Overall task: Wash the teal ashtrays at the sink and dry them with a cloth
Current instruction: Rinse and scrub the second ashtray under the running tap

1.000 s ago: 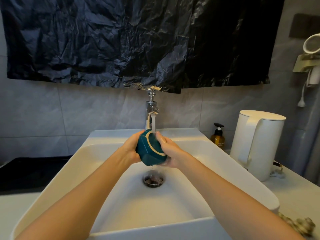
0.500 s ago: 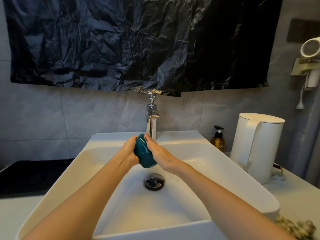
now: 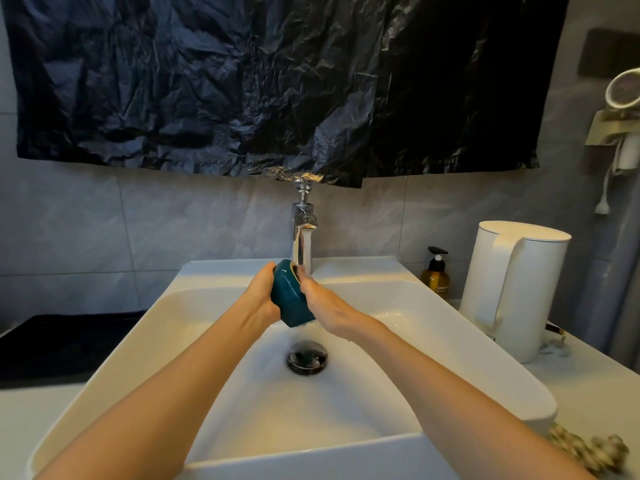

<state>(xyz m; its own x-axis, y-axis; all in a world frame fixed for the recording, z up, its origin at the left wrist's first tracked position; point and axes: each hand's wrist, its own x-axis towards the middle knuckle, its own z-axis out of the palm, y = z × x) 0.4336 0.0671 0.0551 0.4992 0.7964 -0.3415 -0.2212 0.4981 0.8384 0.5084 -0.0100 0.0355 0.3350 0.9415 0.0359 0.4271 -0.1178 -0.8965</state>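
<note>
Head camera, from where I stood behind it, looked down into the white sink [image 3: 485,362], and both hands were up under the tap [image 3: 303,230] with water running. The teal ashtray [image 3: 289,301] was held on edge above the drain [image 3: 307,356], its pale rim turned up toward the stream [image 3: 306,251]. The left hand [image 3: 258,301] grasped it from the left, fingers wrapped round the far side. The right hand [image 3: 327,306] lay against its right side with the fingers reaching up to the rim in the water. I could not tell whether those fingers hooked over the edge or only pressed flat.

To my eye this was the rinsing and rubbing part, with drying not yet begun. Doing it well meant letting the left hand carry the weight and turn the piece, so the water reached the hollow and every notch of the rim, while the right hand's fingers scrubbed. A wet glazed thing looks slippery, so I would have wanted it low over the basin, where a slip would be short. I would also have wanted it clear of the metal spout to avoid a chip.

On the worktop [image 3: 588,393] to the right stood a white jug [image 3: 512,289] and an amber pump bottle [image 3: 435,275]. A blurred, knotted bundle [image 3: 588,452] lay near the sink's front corner. It may have been the cloth, though I could not say.
</note>
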